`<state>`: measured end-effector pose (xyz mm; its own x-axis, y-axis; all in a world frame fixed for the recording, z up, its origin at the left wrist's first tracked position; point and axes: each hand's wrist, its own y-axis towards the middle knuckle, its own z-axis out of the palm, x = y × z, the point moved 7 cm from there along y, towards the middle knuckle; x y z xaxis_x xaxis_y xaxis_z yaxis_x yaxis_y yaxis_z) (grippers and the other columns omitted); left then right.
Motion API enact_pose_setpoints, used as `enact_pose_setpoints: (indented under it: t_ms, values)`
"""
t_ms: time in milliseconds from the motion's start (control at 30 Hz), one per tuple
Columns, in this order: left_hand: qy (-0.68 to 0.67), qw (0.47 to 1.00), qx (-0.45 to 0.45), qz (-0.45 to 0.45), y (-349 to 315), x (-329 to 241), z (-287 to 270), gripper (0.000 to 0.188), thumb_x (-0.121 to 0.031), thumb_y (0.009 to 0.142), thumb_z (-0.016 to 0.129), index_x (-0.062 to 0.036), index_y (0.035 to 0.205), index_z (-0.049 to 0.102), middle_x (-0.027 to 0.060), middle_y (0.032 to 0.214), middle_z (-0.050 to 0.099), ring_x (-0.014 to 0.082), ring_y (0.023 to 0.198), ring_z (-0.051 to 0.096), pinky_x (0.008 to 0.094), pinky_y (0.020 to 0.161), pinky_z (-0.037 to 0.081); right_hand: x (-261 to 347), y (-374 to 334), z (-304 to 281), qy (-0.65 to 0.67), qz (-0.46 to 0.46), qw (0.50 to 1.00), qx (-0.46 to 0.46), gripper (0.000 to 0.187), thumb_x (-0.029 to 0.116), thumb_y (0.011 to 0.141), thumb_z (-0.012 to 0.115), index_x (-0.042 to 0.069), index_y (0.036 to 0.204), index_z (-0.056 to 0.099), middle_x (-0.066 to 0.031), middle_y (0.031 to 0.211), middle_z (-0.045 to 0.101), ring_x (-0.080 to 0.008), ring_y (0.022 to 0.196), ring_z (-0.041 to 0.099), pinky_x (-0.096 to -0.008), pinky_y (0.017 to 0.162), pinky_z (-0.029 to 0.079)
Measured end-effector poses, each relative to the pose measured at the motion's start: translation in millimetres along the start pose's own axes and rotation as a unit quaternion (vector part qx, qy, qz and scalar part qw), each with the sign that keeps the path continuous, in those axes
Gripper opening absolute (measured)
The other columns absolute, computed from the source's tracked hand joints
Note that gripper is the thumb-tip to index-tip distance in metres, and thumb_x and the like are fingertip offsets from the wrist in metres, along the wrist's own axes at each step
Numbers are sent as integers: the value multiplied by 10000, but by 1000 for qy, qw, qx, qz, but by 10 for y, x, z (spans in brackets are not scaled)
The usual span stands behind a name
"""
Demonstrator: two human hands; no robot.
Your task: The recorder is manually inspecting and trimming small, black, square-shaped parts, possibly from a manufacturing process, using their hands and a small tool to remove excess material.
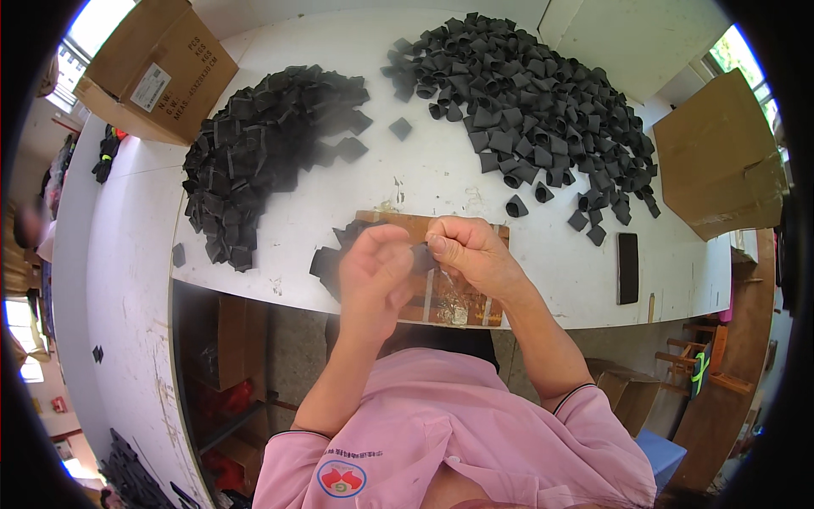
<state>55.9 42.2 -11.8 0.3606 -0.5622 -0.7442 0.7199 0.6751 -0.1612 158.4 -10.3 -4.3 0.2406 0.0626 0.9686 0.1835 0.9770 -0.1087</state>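
Over a brown board at the table's front edge, my two hands meet around a small black piece of sheet material. My right hand pinches its edge between thumb and forefinger. Fingers curled, my left hand closes on the piece's other side; part of its grip is hidden. Several flat black pieces lie beside and under my left hand. At the left, a large heap of flat black pieces is piled up. A bigger heap of black pieces curled into loops spreads at the far right.
Cardboard boxes stand at the back left and right. A dark phone-like slab lies on the white table right of my hands. One loose black square sits between the heaps. Below the table are shelves with boxes.
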Motion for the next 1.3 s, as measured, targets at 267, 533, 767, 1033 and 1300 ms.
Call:
enact_pose_setpoints:
  t_ms: [267, 533, 767, 1033, 1300]
  values:
    - [411, 854, 70, 312, -79, -415, 278, 281, 45, 694, 574, -27, 965, 581, 103, 967, 574, 173, 851, 551, 250, 736, 431, 381, -315, -32, -242, -216, 923, -207, 204, 174, 762, 639, 3, 847, 568, -49, 749, 539, -130, 627, 493, -244, 555, 402]
    - [-26, 987, -61, 149, -74, -248, 24, 87, -93, 835, 551, -7, 849, 560, 94, 854, 560, 172, 821, 512, 281, 757, 416, 621, -354, 301, -483, -367, 764, -221, 241, 114, 604, 695, 22, 782, 561, -53, 726, 496, -188, 625, 512, -271, 483, 418]
    - [40, 984, -27, 170, -122, -179, -56, 74, -69, 822, 564, 2, 838, 551, 92, 839, 555, 155, 797, 498, 264, 764, 398, 497, -352, 275, -513, -390, 745, -171, 125, 58, 608, 606, 29, 641, 489, -44, 652, 422, -177, 574, 423, -271, 447, 360]
    - [282, 938, -3, 200, -32, -420, 123, 166, -27, 786, 595, 27, 941, 574, 88, 834, 554, 125, 802, 498, 226, 725, 392, 533, -336, 277, -551, -342, 743, -168, 142, 92, 645, 628, 36, 682, 503, -46, 683, 464, -193, 620, 479, -281, 479, 398]
    - [393, 891, 41, 221, 1, -354, 85, 132, 4, 776, 610, 39, 899, 578, 74, 848, 586, 99, 777, 538, 211, 687, 441, 578, -265, 279, -524, -316, 777, -149, 142, 92, 693, 622, 27, 722, 499, -62, 690, 475, -202, 649, 510, -297, 497, 418]
